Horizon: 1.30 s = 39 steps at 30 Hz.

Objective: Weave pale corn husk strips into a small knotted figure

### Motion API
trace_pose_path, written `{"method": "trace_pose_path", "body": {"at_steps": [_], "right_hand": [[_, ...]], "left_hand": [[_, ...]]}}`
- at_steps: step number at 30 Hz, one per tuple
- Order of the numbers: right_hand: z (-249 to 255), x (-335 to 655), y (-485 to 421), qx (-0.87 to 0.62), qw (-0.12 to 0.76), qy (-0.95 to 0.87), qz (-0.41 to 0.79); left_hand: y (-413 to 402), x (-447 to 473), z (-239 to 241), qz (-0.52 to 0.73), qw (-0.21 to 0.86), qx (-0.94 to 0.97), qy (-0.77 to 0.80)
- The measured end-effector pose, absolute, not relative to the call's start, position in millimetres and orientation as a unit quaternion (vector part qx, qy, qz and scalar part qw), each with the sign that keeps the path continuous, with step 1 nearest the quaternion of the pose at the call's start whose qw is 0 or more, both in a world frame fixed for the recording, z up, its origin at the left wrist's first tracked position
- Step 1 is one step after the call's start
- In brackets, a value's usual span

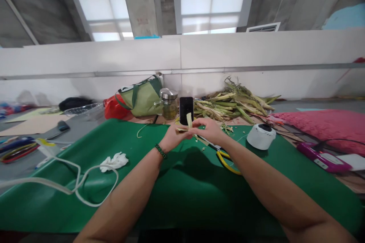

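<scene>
Over the green mat, my left hand and my right hand meet, fingertips pinched around a pale yellow-green leaf strip. One end of the strip sticks up between the hands, and another pale end points left across my left fingers. A phone stands upright just behind. Yellow-handled scissors lie beside my right forearm, their blades partly hidden under my right hand. Small leaf scraps are scattered to the right. Behind them lies a heap of long, drying green leaves, which resemble corn husks.
A white spool stands on the mat's right, near a purple power strip and pink cloth. Crumpled tissue and a looping white cable lie left. A glass teapot and green bag are behind.
</scene>
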State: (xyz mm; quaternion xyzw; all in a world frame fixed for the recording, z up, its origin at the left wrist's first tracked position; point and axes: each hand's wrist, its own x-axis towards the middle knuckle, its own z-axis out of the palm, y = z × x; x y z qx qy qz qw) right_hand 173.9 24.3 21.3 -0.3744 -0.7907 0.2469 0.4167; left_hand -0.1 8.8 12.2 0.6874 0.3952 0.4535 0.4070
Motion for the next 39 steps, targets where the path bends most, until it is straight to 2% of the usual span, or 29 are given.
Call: {"method": "trace_pose_path", "body": {"at_steps": [2,7,18,23,29,34,39], "right_hand": [[19,172,24,-0.367,0.42,-0.784,0.274],[15,172,32,-0.374,0.496,-0.718,0.313],[19,169,29,-0.376,0.484,-0.711,0.344],[17,170,31,-0.346,0.482,-0.707,0.386],[15,169,33,-0.352,0.545,-0.64,0.412],[15,170,34,-0.352,0.565,-0.615,0.424],[11,166,36,-0.363,0.573,-0.613,0.405]], "left_hand": [[8,2,11,0.444,0.424,0.683,0.396],[5,5,13,0.453,0.49,0.617,0.418],[2,18,6,0.471,0.569,0.537,0.408],[3,21,5,0.483,0.527,0.566,0.412],[2,18,7,0.526,0.492,0.562,0.406],[2,20,6,0.563,0.458,0.555,0.406],[4,19,5,0.526,0.477,0.564,0.421]]}}
